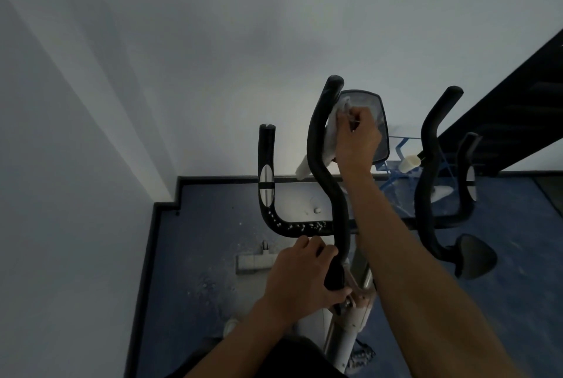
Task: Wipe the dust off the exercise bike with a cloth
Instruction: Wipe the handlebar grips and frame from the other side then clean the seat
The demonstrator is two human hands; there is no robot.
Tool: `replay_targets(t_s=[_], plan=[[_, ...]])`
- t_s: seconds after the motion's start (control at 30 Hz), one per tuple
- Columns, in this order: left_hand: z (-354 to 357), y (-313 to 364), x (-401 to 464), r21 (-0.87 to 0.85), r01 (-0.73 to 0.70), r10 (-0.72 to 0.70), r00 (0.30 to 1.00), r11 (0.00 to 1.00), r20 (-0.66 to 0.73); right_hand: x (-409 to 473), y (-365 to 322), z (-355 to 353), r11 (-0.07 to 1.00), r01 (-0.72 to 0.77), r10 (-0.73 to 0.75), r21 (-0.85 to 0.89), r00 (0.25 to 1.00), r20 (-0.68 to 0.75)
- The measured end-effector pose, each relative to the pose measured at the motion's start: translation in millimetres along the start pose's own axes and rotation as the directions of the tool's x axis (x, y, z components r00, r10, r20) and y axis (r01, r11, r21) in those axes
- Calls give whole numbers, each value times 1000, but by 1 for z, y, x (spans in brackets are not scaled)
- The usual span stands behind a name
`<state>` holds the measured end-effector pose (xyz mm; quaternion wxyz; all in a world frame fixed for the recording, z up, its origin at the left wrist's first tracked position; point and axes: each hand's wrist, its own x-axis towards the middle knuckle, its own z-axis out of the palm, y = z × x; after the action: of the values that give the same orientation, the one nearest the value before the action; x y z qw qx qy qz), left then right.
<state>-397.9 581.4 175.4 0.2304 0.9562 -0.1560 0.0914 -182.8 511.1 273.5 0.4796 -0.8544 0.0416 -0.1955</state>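
The exercise bike (344,225) stands on the floor (198,255) before the far wall (213,42). Its console (379,121) lies far, between two tall handlebars, with the cloth (332,130) on its left side. A seat (475,255) sits right.

Right hand (358,134): raised above the left hand, arm stretched forward, fingers curled, pinching a pale cloth (330,130).
Left hand (300,275): lower and nearer the body, forearm bare, fingers wrapped around the black handlebar (327,170) at its lower part.
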Motion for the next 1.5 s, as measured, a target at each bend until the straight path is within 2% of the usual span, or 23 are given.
replay_targets(t_s=[0.2, 0.37, 0.53, 0.6, 0.67, 0.73, 0.8, 0.9, 1.0, 1.13, 1.33, 1.5], plan=[[0, 0, 1, 10, 2, -2, 1000, 1000, 1, -10, 12, 3, 993, -16, 35, -119, 987, 158], [-1, 0, 1, 8, -3, 3, 1000, 1000, 21, -6, -6, 3, 999, 1, -1, 38, 1000, -10], [0, -1, 1, -8, 1, -1, 1000, 1000, 15, -16, 10, 7, 996, 41, -34, -75, 995, 96], [0, -1, 1, 1, -3, 3, 1000, 1000, 18, -22, 10, 3, 986, 142, -136, -91, 989, 65], [1, -1, 1, -1, -2, 2, 1000, 1000, 26, -25, 0, 4, 958, 284, -286, -47, 957, -50], [1, 0, 1, 7, -3, 3, 1000, 1000, 19, -26, -13, 11, 942, 335, -334, -10, 936, -112], [0, 0, 1, 12, -4, 4, 1000, 1000, 8, -24, -14, 20, 942, 333, -335, -38, 940, -73], [0, -1, 1, 9, -12, 12, 1000, 1000, 11, -31, 3, 27, 917, 355, -357, -179, 934, 24], [1, -2, 1, -6, -3, 4, 1000, 1000, 31, -31, 6, 24, 908, 373, -368, -194, 928, 60], [2, -1, 1, 9, -8, 7, 1000, 1000, 21, -18, -7, 23, 907, 379, -383, -184, 924, 17], [2, -2, 1, 36, -11, 10, 1000, 999, 11, -30, 5, 30, 865, 409, -373, -292, 912, 172], [2, -1, 1, 18, -8, 8, 1000, 1000, 9, -21, -7, 29, 901, 400, -396, -168, 916, 60]])
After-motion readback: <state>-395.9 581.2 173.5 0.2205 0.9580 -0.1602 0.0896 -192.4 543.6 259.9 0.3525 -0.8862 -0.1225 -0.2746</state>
